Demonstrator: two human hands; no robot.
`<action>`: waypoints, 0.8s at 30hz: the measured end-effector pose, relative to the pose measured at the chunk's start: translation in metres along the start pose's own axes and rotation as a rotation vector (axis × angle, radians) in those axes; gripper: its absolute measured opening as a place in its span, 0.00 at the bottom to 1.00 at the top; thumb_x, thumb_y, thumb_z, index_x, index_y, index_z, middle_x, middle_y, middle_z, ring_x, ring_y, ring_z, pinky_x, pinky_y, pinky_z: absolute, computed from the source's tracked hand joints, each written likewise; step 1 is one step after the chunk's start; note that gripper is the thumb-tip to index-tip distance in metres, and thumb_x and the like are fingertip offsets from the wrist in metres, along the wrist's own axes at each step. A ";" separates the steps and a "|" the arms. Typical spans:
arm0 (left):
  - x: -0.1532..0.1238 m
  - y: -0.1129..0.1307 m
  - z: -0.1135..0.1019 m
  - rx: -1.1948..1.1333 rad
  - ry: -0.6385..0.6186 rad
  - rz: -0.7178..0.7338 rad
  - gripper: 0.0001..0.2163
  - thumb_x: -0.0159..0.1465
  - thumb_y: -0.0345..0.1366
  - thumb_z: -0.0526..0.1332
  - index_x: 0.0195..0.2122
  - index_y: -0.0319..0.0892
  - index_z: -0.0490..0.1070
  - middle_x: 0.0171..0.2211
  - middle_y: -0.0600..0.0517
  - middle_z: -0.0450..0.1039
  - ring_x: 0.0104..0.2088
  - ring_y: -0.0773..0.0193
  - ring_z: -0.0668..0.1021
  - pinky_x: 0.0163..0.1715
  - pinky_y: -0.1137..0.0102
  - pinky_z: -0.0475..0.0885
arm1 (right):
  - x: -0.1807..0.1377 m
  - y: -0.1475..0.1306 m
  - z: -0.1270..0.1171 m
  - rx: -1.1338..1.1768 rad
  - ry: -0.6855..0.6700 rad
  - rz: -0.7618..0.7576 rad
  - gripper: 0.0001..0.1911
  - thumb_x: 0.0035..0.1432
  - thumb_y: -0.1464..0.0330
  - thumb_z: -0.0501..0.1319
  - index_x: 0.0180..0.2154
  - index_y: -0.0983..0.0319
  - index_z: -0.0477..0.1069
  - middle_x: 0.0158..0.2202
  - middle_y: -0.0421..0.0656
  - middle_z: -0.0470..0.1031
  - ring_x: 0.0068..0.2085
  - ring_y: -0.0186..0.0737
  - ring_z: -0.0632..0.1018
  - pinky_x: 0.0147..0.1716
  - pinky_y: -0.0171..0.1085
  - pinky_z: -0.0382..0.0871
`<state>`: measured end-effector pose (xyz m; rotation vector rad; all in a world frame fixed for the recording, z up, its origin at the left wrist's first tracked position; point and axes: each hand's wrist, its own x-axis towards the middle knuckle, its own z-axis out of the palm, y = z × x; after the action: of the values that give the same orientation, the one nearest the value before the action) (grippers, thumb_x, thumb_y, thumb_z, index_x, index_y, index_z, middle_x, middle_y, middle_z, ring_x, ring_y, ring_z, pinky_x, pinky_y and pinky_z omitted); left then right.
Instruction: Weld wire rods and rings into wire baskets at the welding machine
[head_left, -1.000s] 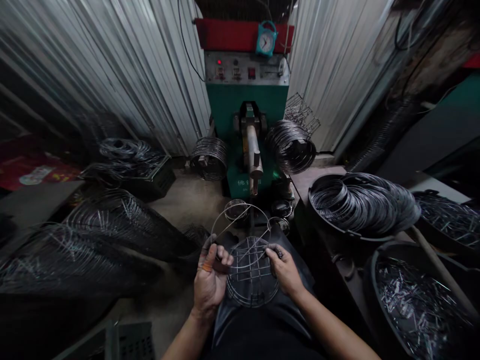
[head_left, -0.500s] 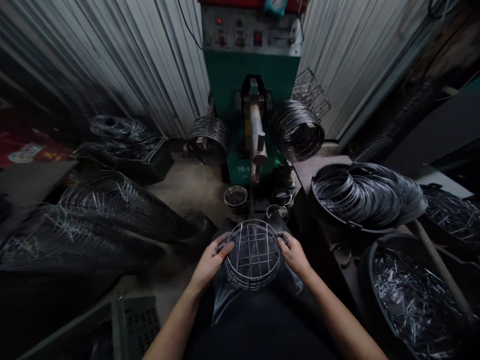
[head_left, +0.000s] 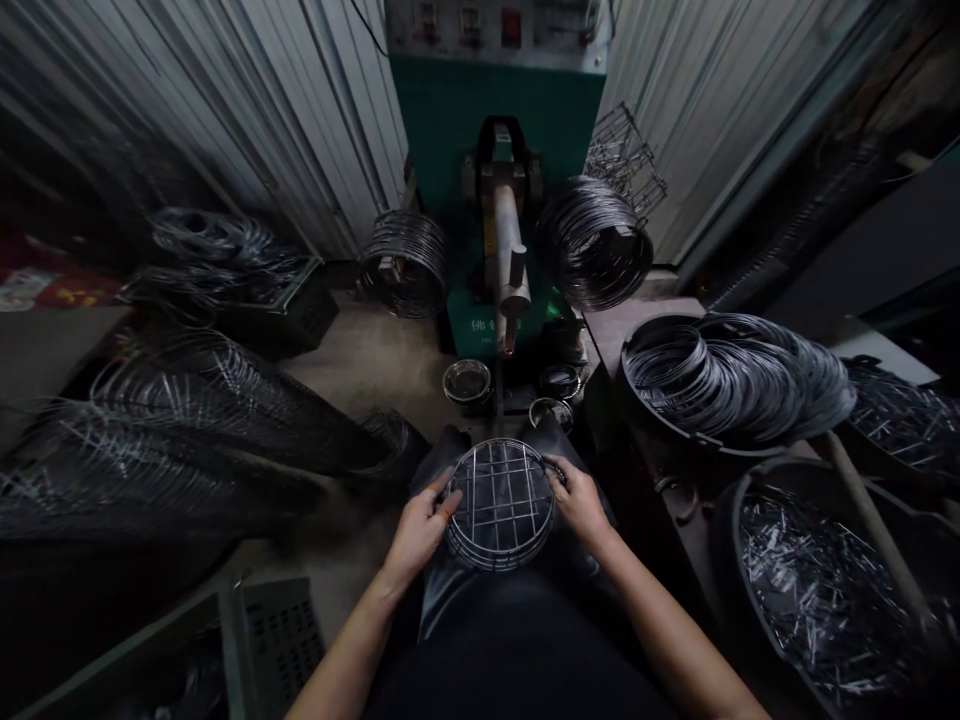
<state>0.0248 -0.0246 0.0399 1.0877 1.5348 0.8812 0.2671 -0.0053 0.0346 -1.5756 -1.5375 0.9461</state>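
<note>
A round wire basket (head_left: 501, 505), with a grid of crossed wires inside its rim, is held above my lap. My left hand (head_left: 424, 525) grips its left side, the thumb resting over the rim. On the opposite side my right hand (head_left: 576, 500) has its fingers closed round the edge. Some fingertips of both hands are hidden by the basket or in shadow. Beyond the basket stands a green machine (head_left: 491, 95) with a metal arm (head_left: 512, 245) pointing toward me, its tip well apart from my hands.
Wire coils (head_left: 405, 265) flank the machine. At the right, a tub of wire rings (head_left: 735, 380) stands behind a bucket of short metal pieces (head_left: 817, 600). Long bundles of wire rings (head_left: 187, 450) lie left. A green crate (head_left: 277, 640) is at lower left; small round bowls (head_left: 466, 382) sit below the machine.
My view has tipped down slightly, so the machine sits higher in the picture. Both hands keep their hold on the wire basket, which has turned slightly and shifted a little left.
</note>
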 end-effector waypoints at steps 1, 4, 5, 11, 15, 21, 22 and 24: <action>-0.001 -0.002 0.001 0.009 0.009 0.005 0.22 0.52 0.44 0.63 0.47 0.39 0.71 0.53 0.45 0.69 0.56 0.52 0.67 0.58 0.59 0.57 | 0.000 0.002 0.000 0.012 -0.005 0.001 0.15 0.54 0.65 0.55 0.42 0.59 0.73 0.39 0.44 0.78 0.41 0.45 0.77 0.44 0.42 0.69; -0.004 -0.005 0.002 0.043 0.023 0.019 0.23 0.52 0.45 0.62 0.47 0.40 0.71 0.53 0.45 0.68 0.56 0.52 0.67 0.58 0.59 0.58 | 0.001 0.005 0.001 0.039 -0.022 0.006 0.15 0.55 0.65 0.55 0.42 0.60 0.74 0.40 0.44 0.78 0.42 0.44 0.77 0.44 0.42 0.69; -0.005 -0.006 0.002 0.062 0.023 0.026 0.23 0.53 0.45 0.62 0.48 0.40 0.71 0.53 0.45 0.68 0.56 0.52 0.67 0.57 0.59 0.58 | 0.001 0.006 0.001 0.050 -0.028 0.008 0.15 0.55 0.65 0.55 0.42 0.60 0.74 0.40 0.44 0.78 0.42 0.44 0.77 0.44 0.42 0.68; -0.009 -0.006 -0.005 0.271 -0.076 0.097 0.28 0.56 0.50 0.58 0.55 0.41 0.64 0.54 0.43 0.66 0.56 0.52 0.67 0.56 0.60 0.59 | 0.001 0.005 -0.003 0.161 -0.060 0.075 0.17 0.53 0.62 0.59 0.42 0.62 0.74 0.39 0.44 0.78 0.42 0.43 0.77 0.46 0.42 0.67; -0.016 -0.002 -0.009 0.532 -0.164 0.115 0.43 0.45 0.55 0.65 0.60 0.44 0.54 0.54 0.42 0.63 0.54 0.46 0.67 0.51 0.57 0.63 | 0.000 0.004 -0.009 0.239 -0.113 0.140 0.19 0.49 0.62 0.63 0.43 0.61 0.74 0.41 0.43 0.78 0.44 0.44 0.76 0.48 0.43 0.66; -0.022 0.004 -0.001 0.790 -0.157 0.135 0.49 0.43 0.60 0.63 0.62 0.43 0.48 0.52 0.38 0.61 0.52 0.41 0.66 0.47 0.53 0.62 | -0.003 0.008 -0.008 0.278 -0.106 0.143 0.19 0.45 0.62 0.65 0.42 0.59 0.75 0.43 0.43 0.77 0.48 0.45 0.75 0.52 0.44 0.63; -0.022 0.004 0.000 0.810 -0.149 0.132 0.48 0.43 0.61 0.62 0.62 0.44 0.49 0.52 0.37 0.61 0.52 0.40 0.66 0.47 0.53 0.62 | -0.004 0.009 -0.006 0.278 -0.101 0.133 0.19 0.45 0.62 0.65 0.42 0.58 0.75 0.44 0.43 0.77 0.49 0.45 0.74 0.52 0.44 0.62; -0.023 0.003 0.002 0.823 -0.130 0.134 0.49 0.42 0.61 0.63 0.62 0.44 0.48 0.52 0.38 0.61 0.52 0.40 0.66 0.47 0.53 0.61 | -0.006 0.010 -0.004 0.274 -0.084 0.124 0.22 0.45 0.62 0.65 0.44 0.57 0.73 0.46 0.42 0.76 0.50 0.45 0.73 0.53 0.44 0.61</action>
<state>0.0292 -0.0453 0.0498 1.8028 1.7667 0.2222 0.2752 -0.0116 0.0278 -1.4622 -1.3123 1.2489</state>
